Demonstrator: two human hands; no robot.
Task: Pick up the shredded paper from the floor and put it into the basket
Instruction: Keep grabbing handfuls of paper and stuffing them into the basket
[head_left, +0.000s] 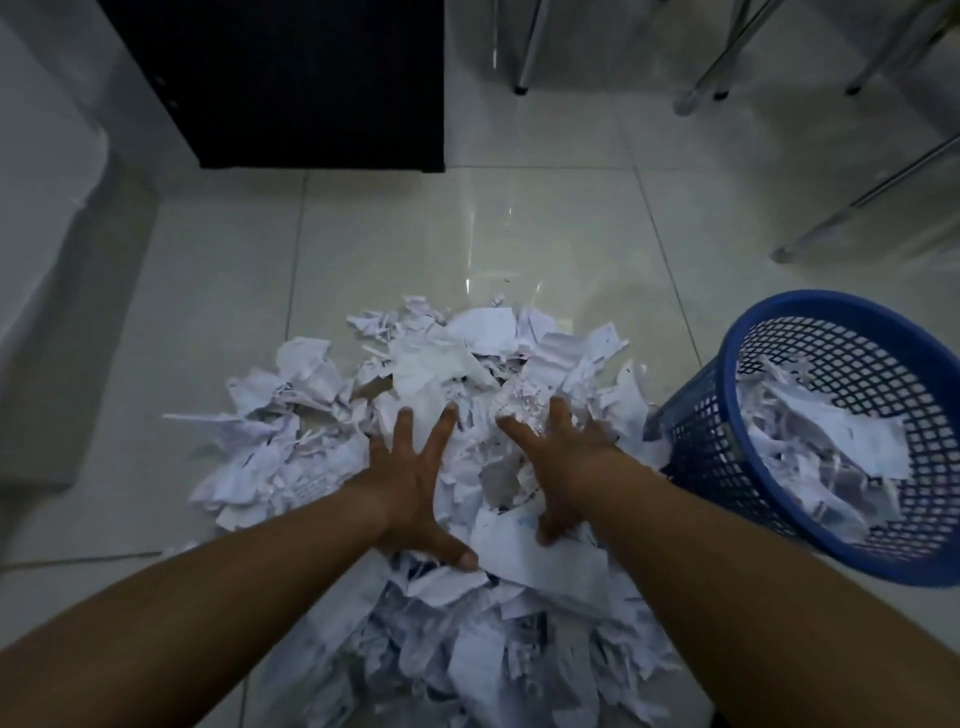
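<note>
A big heap of torn white paper covers the pale tiled floor in the middle and runs down to the bottom edge. My left hand lies on top of the heap, fingers spread wide, holding nothing. My right hand rests a little to its right, fingers dug partly into the scraps, with their tips hidden by paper. A blue plastic mesh basket stands at the right of the heap, partly filled with paper pieces.
A dark cabinet stands on the floor beyond the heap. Metal chair legs rise at the top right. A white surface runs along the left side. Bare tiles lie between heap and cabinet.
</note>
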